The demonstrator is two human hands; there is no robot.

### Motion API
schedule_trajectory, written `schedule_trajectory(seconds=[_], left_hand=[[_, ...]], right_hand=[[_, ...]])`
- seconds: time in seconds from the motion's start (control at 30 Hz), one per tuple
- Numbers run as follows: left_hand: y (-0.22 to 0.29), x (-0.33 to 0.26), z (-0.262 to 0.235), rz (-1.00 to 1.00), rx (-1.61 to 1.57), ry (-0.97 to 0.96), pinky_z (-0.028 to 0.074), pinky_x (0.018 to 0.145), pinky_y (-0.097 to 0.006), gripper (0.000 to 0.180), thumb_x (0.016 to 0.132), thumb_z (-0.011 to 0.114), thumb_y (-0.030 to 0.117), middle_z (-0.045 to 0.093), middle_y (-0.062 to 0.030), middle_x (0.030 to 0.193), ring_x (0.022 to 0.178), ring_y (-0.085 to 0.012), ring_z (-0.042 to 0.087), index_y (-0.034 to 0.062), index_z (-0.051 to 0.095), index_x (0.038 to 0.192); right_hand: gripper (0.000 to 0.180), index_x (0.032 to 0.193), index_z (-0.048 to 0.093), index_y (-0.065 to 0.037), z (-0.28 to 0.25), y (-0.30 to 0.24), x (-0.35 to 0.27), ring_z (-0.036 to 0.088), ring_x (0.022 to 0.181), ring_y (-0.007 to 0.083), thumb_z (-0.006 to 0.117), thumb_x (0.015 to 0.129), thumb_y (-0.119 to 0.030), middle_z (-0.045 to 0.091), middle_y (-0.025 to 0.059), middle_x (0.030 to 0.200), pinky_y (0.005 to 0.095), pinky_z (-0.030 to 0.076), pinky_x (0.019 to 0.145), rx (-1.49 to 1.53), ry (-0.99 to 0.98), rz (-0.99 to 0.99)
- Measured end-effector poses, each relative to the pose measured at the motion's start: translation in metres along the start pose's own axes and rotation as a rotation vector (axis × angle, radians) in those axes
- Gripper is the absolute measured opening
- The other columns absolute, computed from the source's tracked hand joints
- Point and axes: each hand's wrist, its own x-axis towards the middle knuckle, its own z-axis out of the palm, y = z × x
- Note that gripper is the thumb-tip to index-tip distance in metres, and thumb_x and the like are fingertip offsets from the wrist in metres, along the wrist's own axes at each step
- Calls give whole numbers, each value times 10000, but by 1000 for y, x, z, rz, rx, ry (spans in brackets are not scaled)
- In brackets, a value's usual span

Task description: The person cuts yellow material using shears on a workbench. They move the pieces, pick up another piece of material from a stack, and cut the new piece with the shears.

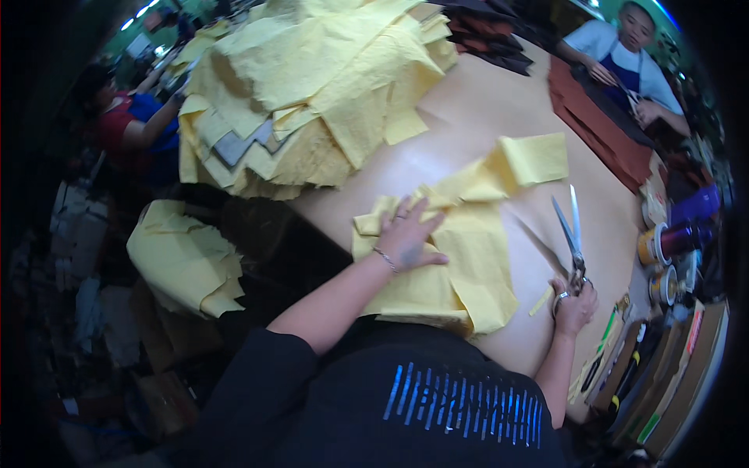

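Note:
A yellow leather-like piece [480,249] lies in folds on the table in front of me, its upper strip bent up toward the far right. My left hand [407,238] rests flat on it with the fingers spread, pressing near its far left part. To the right of the piece, my right hand [575,306] grips the handles of a pair of scissors [576,248]. The blades point away from me and stand apart, with nothing between them. Beside my right hand lies a thin yellow offcut [541,301].
A tall heap of yellow pieces [312,70] covers the far left. Another yellow piece [183,257] hangs lower at the left. Reddish-brown pieces [593,117] lie at the far right, near a person holding scissors. Tubs [663,285] and a box of tools [624,366] line the right edge.

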Motion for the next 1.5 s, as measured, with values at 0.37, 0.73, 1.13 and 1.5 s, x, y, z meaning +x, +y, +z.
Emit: schedule_trajectory(seconds=[0.37,0.73,1.13,1.5], left_hand=[[2,75,-99,376,-101,402,465,649,-370,148,739,498,179,512,-147,866,773,-287,543,76,591,790],[-206,133,-322,-405,432,779,303,892,-520,666,759,564,407,268,-147,1307,1206,-309,212,130,270,1288],[-323,88,-224,181,-121,1081,467,677,-366,364,714,596,400,597,-114,730,735,-276,584,46,616,796],[-424,-293,-72,-1167,183,-129,253,956,-513,479,658,674,378,403,-108,1250,1223,-289,276,72,575,1013]], right_hand=[[672,1041,526,-29,9,4,-3,466,951,332,701,576,-480,535,134,988,444,372,801,-39,6,-3],[603,1055,539,-70,8,-7,-7,505,890,300,680,627,-472,546,110,925,408,394,779,-179,27,230],[742,1207,413,-43,21,-48,-7,499,432,242,447,738,-617,546,100,597,348,372,381,-402,329,-446],[692,1105,474,-10,18,-80,-1,518,556,279,501,725,-587,564,141,698,363,394,498,-137,-40,197]])
